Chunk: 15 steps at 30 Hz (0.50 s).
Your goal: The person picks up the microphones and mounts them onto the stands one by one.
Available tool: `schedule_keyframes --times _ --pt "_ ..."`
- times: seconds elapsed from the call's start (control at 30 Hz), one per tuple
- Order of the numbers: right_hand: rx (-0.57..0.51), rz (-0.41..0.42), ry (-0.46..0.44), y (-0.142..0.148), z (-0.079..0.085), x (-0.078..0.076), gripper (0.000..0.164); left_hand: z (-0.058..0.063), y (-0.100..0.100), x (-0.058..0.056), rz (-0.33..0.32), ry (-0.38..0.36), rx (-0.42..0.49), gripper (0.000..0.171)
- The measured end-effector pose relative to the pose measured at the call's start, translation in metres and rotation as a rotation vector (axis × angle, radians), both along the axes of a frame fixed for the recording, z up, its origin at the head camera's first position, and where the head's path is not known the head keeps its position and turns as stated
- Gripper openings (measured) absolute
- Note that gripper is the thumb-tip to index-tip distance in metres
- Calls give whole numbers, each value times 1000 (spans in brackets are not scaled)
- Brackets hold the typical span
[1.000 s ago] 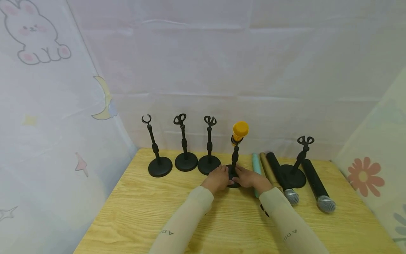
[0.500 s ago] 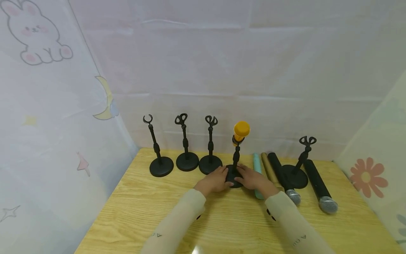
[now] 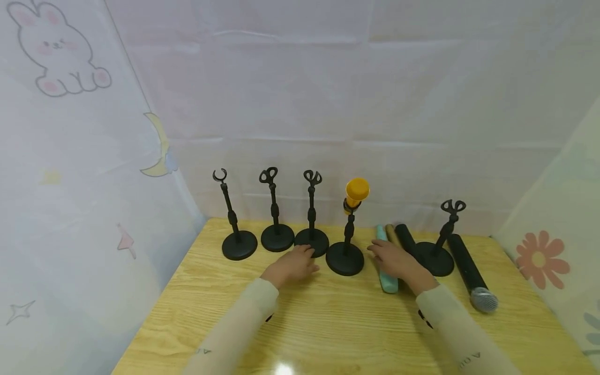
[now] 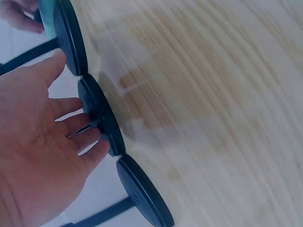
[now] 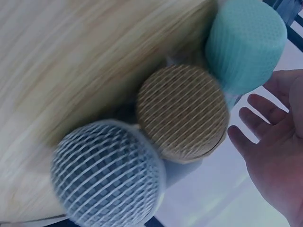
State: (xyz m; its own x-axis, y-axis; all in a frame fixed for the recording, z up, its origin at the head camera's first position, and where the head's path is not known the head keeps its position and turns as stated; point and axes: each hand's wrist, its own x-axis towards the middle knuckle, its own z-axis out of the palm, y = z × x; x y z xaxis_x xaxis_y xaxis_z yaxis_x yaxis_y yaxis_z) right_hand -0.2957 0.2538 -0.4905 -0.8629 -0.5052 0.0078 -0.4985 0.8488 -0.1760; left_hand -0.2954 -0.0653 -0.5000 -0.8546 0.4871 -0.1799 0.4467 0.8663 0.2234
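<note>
My left hand (image 3: 292,264) has its fingers extended in front of a black desktop microphone stand (image 3: 311,242), near its round base; in the left wrist view the fingers overlap that base (image 4: 102,116). To its right, another microphone stand (image 3: 345,259) carries a flared yellow-orange object (image 3: 358,190) in its clip, with neither hand on it. My right hand (image 3: 396,258) hovers with loose fingers over the lying microphones. A mint-green microphone (image 3: 388,281) and a tan one (image 5: 182,111) lie closest, beside a black one with a silver mesh head (image 5: 109,172). Both hands hold nothing.
Two more black stands, one with an open ring clip (image 3: 239,246) and one with a looped clip (image 3: 277,238), stand at left. At right are a stand (image 3: 435,259) and a black microphone (image 3: 471,271). A fabric backdrop (image 3: 290,94) rises behind the wooden table (image 3: 328,328).
Both hands have let go of the base of the stand with the yellow-orange object. The left has moved left, the right has moved right over the microphones. The stand stays in place.
</note>
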Motion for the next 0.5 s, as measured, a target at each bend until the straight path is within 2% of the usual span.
schedule_keyframes --times 0.23,0.5 --pt "23 -1 41 11 0 4 35 -4 -14 -8 36 -24 53 66" --pt "76 2 49 17 4 9 39 -8 -21 -19 86 -33 61 69"
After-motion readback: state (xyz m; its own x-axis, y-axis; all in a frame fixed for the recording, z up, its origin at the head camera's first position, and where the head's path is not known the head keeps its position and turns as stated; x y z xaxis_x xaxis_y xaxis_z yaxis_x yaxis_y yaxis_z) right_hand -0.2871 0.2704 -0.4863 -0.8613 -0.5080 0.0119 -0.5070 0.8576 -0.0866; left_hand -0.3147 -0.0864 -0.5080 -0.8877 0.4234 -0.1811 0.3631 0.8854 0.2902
